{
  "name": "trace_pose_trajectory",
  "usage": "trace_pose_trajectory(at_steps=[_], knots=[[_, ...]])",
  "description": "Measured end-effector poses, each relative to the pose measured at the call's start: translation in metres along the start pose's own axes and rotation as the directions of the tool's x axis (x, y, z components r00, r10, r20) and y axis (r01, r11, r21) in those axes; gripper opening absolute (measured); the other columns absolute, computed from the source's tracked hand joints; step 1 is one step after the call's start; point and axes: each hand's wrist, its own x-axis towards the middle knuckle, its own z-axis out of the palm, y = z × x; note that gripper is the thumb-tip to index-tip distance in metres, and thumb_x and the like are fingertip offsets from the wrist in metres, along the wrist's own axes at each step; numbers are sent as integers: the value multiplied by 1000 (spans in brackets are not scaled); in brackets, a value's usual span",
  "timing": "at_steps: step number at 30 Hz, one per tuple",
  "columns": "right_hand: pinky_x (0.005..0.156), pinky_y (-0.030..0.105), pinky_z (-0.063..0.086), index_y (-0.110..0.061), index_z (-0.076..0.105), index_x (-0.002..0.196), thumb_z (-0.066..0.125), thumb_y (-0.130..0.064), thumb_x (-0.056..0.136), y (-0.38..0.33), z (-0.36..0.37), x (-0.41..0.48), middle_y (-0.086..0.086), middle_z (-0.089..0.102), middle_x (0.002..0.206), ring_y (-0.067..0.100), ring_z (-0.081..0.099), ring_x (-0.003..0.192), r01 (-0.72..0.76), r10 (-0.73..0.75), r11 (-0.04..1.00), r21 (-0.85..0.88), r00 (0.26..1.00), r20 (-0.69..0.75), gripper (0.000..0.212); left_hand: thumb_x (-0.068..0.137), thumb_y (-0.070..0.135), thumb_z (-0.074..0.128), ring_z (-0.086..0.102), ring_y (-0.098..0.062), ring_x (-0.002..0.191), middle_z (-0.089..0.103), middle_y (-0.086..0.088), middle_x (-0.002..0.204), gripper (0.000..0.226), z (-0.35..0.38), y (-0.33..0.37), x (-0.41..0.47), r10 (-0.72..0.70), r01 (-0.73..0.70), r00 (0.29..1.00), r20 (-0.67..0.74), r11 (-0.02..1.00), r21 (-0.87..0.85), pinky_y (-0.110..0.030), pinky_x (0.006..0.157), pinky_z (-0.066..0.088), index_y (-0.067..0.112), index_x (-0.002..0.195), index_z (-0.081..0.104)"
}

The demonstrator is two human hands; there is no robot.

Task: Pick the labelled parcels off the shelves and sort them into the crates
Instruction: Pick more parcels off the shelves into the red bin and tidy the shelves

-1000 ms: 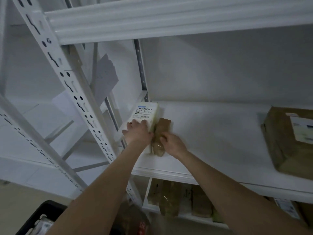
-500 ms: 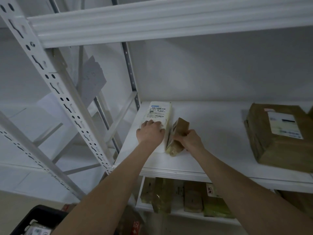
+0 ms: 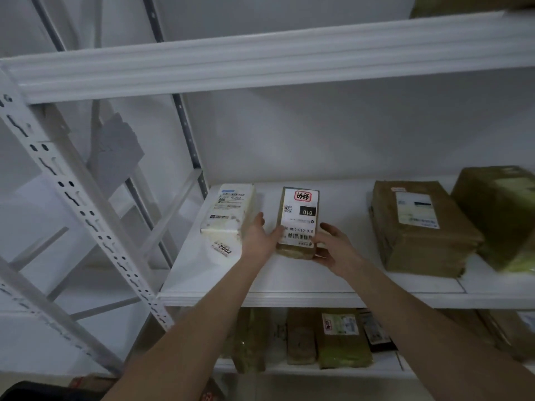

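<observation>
While both arms reach up to the middle shelf [image 3: 289, 285], the small brown parcel [image 3: 299, 221] lies flat on it with its white label facing up, between the white parcel [image 3: 231, 211] at the shelf's left end and the large brown parcel [image 3: 417, 224] further right. The left hand [image 3: 259, 240] is open, palm turned toward the parcel's left edge, its fingertips touching or just short of the near left corner; I cannot tell whether it presses yet. The right hand [image 3: 333, 247] cups the near right corner, thumb on the upper edge and fingers curled under the front end, so it has a partial hold but not a closed grasp.

Judging by its look, the parcel is a slim rectangular pack wrapped in brown paper or tape: probably light, fairly stiff along its length, with a slightly rounded, softer near end. The taped wrap and glossy label may be slick, so pinching the flat faces alone risks a slide. The long side edges are the better purchase, one hand on each, or the right hand alone with thumb on top and fingers beneath at the near end. Keeping the label upward would let the number be read for choosing a crate; no crate can be clearly made out here
</observation>
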Motion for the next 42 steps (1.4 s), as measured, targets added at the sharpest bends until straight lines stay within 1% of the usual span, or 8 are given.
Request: trace_pose_trajectory(at_steps=[7, 11, 15, 20, 23, 27, 36, 42], knots=[[72, 41, 55, -20, 31, 139, 57, 1, 91, -12, -23, -13, 15, 67, 106, 30, 66, 92, 43, -43, 990, 137, 999, -3, 59, 85, 47, 66, 60, -27, 108, 59, -11, 125, 68, 31, 13, -19, -306, 420, 873, 379, 867, -267, -42, 90, 54, 5, 134, 46], [79, 36, 55, -12, 41, 135, 66, -12, 87, -9, -29, -10, 11, 66, 114, 25, 66, 98, 64, -71, 984, -166, 997, -37, 54, 85, 35, 69, 65, -25, 98, 67, -9, 109, 50, 43, 15, -26, -249, 451, 840, 481, 813, -367, -43, 85, 56, 6, 123, 55], [86, 27, 41, -10, 40, 135, 78, -24, 78, -16, -41, -16, 11, 51, 131, 26, 53, 116, 175, -386, 752, -635, 898, -209, 70, 87, 21, 67, 63, -22, 81, 64, -7, 90, 43, 36, 19, -16, -253, 393, 895, 367, 838, -380, -42, 79, 57, 3, 123, 52], [100, 29, 38, -18, 44, 137, 73, -29, 81, -36, -50, -16, 9, 41, 139, 25, 43, 126, 243, -499, 421, -874, 867, 0, 64, 86, 12, 65, 63, -19, 83, 67, -13, 100, 44, 15, 24, 2, -185, 262, 945, 269, 922, -287, -33, 71, 56, 7, 128, 53], [106, 37, 38, -18, 40, 143, 72, -23, 83, -42, -50, -19, 7, 40, 147, 25, 41, 132, 239, -299, 563, -791, 951, 75, 68, 85, 11, 66, 67, -21, 90, 69, -13, 106, 47, 7, 30, 7, -128, 209, 957, 262, 928, -309, -30, 69, 58, 6, 130, 53], [80, 21, 47, -16, 48, 138, 66, -12, 87, -38, -51, -28, 1, 59, 129, 15, 61, 102, 219, -148, 695, -685, 976, 162, 54, 87, 7, 64, 67, -19, 92, 68, -14, 109, 52, 0, 40, 9, -79, 189, 952, 297, 911, -365, -33, 71, 59, 6, 136, 47], [73, 32, 54, -25, 52, 122, 67, -13, 88, -32, -46, -23, 2, 68, 100, 21, 65, 91, 127, -132, 928, -350, 991, 10, 39, 88, 14, 66, 60, -26, 113, 56, -12, 133, 64, 22, 31, -12, -39, 153, 968, 246, 873, -464, -44, 96, 51, 13, 145, 36], [75, 36, 55, -17, 53, 126, 60, -10, 92, -28, -46, -20, 6, 65, 113, 24, 64, 96, 151, -178, 928, -341, 983, -48, 36, 89, 3, 62, 63, -25, 109, 63, -7, 126, 53, 32, 15, -30, -52, 197, 954, 294, 849, -490, -38, 86, 56, 16, 138, 48]])
